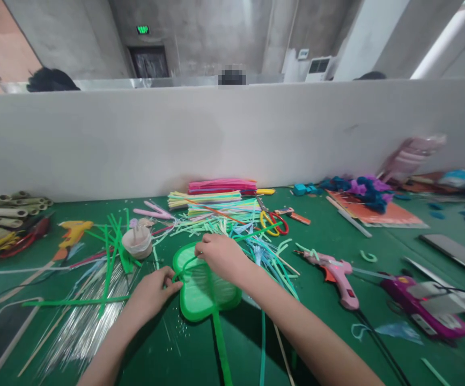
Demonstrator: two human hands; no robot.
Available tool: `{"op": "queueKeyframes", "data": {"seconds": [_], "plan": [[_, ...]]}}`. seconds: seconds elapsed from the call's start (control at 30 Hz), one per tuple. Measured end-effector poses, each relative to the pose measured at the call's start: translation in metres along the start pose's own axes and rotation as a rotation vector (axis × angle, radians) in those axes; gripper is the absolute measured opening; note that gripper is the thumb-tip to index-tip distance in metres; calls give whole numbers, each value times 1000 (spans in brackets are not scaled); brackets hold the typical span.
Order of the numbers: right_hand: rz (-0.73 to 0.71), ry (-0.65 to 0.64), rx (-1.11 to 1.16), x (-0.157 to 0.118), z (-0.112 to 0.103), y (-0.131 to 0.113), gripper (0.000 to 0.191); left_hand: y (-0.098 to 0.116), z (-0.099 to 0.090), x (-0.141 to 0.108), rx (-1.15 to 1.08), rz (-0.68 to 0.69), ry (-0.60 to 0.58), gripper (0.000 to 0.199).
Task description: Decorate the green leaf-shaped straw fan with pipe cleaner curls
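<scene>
Where the green bench (224,343) lies under the head camera, a green leaf-shaped piece (204,292) with a long stem rests flat near its middle, between both hands. The left hand (152,292) sits at the leaf's left edge, its fingers (172,284) pinched on the green rim. The right hand (220,253) is laid over the upper edge, fingers curled down onto the rim and a thin green strand (how tightly they grip it cannot be told). Just behind the hands lies a loose heap of pastel strips (216,214), with yellow-and-red scissors (273,221) beside it. A pink glue gun (334,271) lies to the right, a yellow glue gun (72,231) to the left, and a small cup (137,241) stands near the left hand. A white partition (232,139) backs the bench.
</scene>
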State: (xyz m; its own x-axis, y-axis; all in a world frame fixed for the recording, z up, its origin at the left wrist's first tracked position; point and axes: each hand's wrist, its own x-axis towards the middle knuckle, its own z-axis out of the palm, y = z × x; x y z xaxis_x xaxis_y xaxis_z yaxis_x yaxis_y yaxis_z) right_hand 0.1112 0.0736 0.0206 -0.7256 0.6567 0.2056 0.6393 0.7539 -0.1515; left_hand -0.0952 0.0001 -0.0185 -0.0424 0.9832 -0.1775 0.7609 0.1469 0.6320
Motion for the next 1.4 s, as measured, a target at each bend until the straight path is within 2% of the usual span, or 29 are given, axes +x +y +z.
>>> {"op": "queueKeyframes", "data": {"seconds": [0.07, 0.17, 0.33, 0.47, 0.57, 0.67, 0.73, 0.83, 0.93, 1.03, 1.2, 1.3, 1.4], "plan": [[8, 0, -8, -2, -4, -1, 18, 2, 0, 2, -53, 32, 9, 27], [32, 26, 7, -9, -16, -7, 19, 7, -13, 1, -152, 58, 12, 32], [55, 191, 244, -34, -27, -20, 19, 21, -35, -4, -518, 138, 62, 33], [75, 324, 373, -53, -17, -28, 24, 33, -29, -5, -586, 197, -9, 23], [143, 373, 420, -60, -8, -31, 24, 37, -19, -3, -643, 177, -64, 25], [240, 378, 491, -61, -3, -31, 21, 35, -13, -2, -683, 152, -101, 40], [327, 331, 623, -60, -2, -30, 22, 31, -12, -2, -680, 166, -130, 48], [472, 227, 928, -59, 1, -28, 23, 24, -11, -1, -698, 194, -186, 52], [527, 219, 1059, -59, 4, -27, 22, 22, -7, 2, -719, 190, -148, 50], [503, 266, 979, -60, 7, -25, 21, 22, 1, 7, -696, 144, -22, 49], [367, 423, 638, -63, 9, -20, 19, 24, 9, 12, -587, 81, 233, 41], [326, 432, 597, -62, 11, -21, 21, 29, 12, 8, -575, 104, 233, 37], [273, 365, 615, -60, 11, -27, 25, 35, 16, 4, -603, 115, 185, 33]]}}
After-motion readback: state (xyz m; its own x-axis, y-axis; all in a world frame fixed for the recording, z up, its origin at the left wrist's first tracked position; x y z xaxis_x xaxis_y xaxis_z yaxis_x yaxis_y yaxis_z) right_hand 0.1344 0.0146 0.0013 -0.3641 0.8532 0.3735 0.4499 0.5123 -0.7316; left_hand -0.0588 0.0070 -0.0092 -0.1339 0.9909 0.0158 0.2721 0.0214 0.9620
